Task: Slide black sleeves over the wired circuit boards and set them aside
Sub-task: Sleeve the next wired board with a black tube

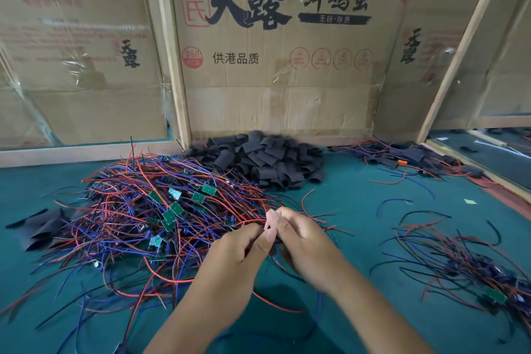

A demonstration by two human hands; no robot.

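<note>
A big tangle of red, blue and black wires with small green circuit boards [172, 211] covers the left middle of the green table. Behind it lies a heap of short black sleeves [264, 158] against the cardboard wall. My left hand [238, 247] and my right hand [301, 241] meet at the heap's right edge, fingers curled together and pinching wires that run back into the tangle. What sits between the fingertips is hidden and blurred. A smaller pile of wired boards [465, 264] lies at the right.
Cardboard box panels [275, 66] with wooden strips wall off the back. Sleeved boards with wires [408, 158] lie at the back right. A few flat black sleeves [40, 227] rest at the far left. A small pale scrap [470, 201] lies on the green mat [359, 210].
</note>
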